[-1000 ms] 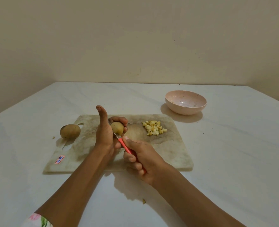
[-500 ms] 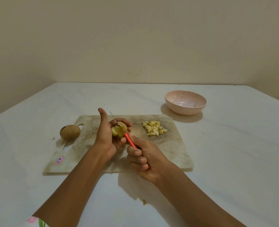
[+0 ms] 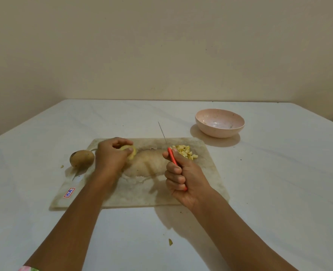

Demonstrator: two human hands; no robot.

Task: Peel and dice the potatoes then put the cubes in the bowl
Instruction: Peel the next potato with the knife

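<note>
Home kitchen corner — cutting board (image 3: 210,173), bowl (image 3: 219,132), plain wall (image 3: 161,45).

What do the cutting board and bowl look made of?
Cutting board: probably stone or marble, matt, pale with mottled staining; worn plastic is possible. Bowl: smooth pink with dark specks and a soft sheen, likely melamine or glazed ceramic; cannot tell which.

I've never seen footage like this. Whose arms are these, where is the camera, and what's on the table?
No machine here: these are a person's own arms, filmed by a wide-angle camera worn on their head, looking down. The left hand grips a potato, yellow where it shows, on the cutting board. The right hand grips a red-handled knife, blade pointing away. On the board lies a pile of potato cubes; an unpeeled potato sits at its left edge. The pink bowl beyond holds no cubes yet.
</note>
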